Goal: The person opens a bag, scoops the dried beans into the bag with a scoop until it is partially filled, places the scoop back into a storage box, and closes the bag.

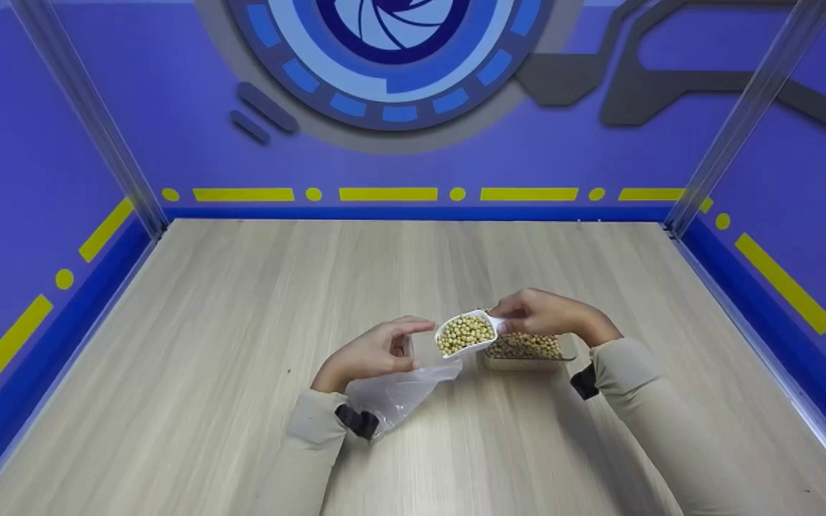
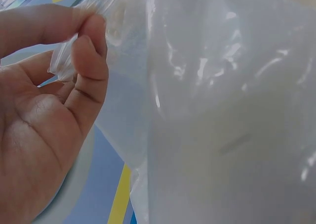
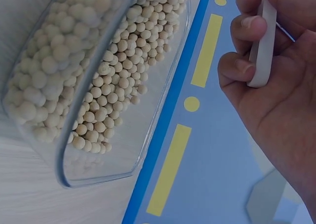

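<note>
My right hand [image 1: 546,315] grips the handle of a white scoop [image 1: 492,337] heaped with round, pale yellow soybeans [image 1: 464,335]. In the right wrist view the fingers [image 3: 242,68] curl round that handle. The scoop's front edge points left, toward the mouth of a clear plastic bag [image 1: 399,390]. With its fingertips, my left hand [image 1: 370,351] pinches the bag's rim; the left wrist view shows the thin film [image 2: 113,31] between thumb and finger. The bag hangs down below the left hand, over the table.
Under the right hand stands a clear rectangular container [image 1: 524,364] with many more soybeans [image 3: 106,93] in it. The wooden table [image 1: 241,287] is bounded by blue panels [image 1: 413,172] with yellow dashes at the back and sides.
</note>
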`<state>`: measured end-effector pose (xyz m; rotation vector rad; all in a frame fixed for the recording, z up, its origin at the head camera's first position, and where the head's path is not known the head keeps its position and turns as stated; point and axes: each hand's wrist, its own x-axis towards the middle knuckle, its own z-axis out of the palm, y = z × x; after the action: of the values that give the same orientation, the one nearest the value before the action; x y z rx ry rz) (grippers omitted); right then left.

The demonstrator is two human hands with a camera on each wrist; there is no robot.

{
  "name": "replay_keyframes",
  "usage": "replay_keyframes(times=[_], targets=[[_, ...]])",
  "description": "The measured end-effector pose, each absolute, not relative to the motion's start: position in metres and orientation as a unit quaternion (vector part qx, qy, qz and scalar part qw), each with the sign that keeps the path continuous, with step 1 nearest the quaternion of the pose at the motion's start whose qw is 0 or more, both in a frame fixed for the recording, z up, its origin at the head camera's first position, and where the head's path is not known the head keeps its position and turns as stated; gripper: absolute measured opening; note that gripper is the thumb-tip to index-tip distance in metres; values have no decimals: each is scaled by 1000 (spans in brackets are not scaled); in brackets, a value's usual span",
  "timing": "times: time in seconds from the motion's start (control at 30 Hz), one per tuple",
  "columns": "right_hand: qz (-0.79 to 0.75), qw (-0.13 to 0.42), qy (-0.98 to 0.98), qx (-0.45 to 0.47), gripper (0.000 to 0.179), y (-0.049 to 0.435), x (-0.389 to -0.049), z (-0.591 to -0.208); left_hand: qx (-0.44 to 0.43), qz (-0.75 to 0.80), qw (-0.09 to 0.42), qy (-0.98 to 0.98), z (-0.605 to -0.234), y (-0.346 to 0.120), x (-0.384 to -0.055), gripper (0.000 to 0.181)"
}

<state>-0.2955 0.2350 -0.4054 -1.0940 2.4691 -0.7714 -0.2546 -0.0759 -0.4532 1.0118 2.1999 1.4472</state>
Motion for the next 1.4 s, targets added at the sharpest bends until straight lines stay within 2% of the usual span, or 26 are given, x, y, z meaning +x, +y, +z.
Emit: replay_keyframes(times=[1.4], targets=[[-225, 155, 874, -401, 19, 228, -293, -396, 349, 505, 161, 773, -454, -76, -255, 63]])
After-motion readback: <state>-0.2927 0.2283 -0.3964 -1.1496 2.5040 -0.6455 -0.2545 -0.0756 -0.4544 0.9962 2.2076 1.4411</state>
